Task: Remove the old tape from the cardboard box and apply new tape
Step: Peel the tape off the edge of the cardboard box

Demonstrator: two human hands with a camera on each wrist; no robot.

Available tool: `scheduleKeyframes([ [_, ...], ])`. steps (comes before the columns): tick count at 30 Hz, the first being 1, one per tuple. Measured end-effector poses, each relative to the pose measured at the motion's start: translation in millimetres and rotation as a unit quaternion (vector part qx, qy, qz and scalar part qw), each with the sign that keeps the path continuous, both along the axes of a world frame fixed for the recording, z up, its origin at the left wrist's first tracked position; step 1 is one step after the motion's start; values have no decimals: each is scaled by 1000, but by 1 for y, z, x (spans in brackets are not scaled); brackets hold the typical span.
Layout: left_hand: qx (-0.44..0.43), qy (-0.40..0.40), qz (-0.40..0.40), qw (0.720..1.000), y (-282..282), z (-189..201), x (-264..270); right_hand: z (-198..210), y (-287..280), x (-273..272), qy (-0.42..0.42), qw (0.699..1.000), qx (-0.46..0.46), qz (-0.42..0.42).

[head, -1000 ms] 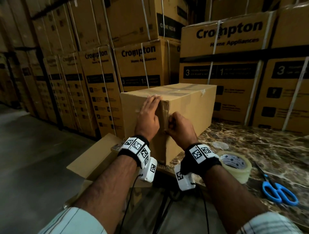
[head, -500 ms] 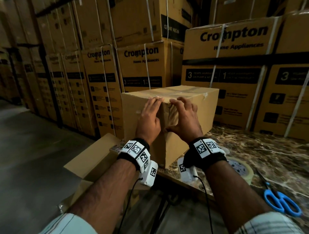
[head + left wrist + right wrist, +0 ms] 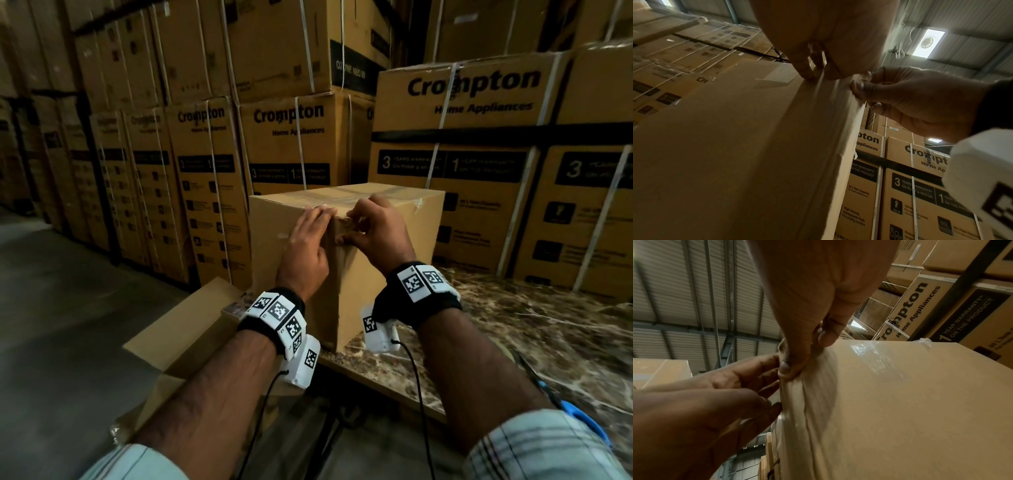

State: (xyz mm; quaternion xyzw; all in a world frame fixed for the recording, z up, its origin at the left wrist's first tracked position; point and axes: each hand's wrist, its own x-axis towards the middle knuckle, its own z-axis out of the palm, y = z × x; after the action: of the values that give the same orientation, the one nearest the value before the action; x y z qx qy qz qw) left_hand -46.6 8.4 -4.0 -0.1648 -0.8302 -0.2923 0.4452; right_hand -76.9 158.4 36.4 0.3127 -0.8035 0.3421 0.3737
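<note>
A plain cardboard box (image 3: 383, 246) stands on the marble table, one vertical corner towards me. Clear old tape (image 3: 797, 410) runs down that corner, and more tape (image 3: 329, 198) crosses the top. My left hand (image 3: 317, 216) lies flat on the box's left face, fingers straight and reaching the top edge (image 3: 807, 73). My right hand (image 3: 352, 222) is at the top of the corner with curled fingers. Its thumb (image 3: 785, 368) and a finger pinch the wrinkled tape there. From the left wrist view, the right hand's fingertips (image 3: 859, 87) sit on the taped edge.
Blue scissors (image 3: 579, 425) lie on the marble table (image 3: 548, 342), partly behind my right forearm. An open cardboard carton (image 3: 191, 335) sits on the floor to the lower left. Tall stacks of printed appliance boxes (image 3: 479, 154) stand close behind and to the left.
My right hand has climbed from the middle of the box's corner to its top edge and now pinches the tape. The left hand stayed flat on the box. The tape roll has gone out of sight.
</note>
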Motion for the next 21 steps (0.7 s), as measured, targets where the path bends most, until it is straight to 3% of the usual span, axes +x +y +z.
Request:
scheduleKeyframes([
  [21, -16, -7, 9, 1000, 0, 1, -2, 8, -2, 5, 21, 999, 9, -26],
])
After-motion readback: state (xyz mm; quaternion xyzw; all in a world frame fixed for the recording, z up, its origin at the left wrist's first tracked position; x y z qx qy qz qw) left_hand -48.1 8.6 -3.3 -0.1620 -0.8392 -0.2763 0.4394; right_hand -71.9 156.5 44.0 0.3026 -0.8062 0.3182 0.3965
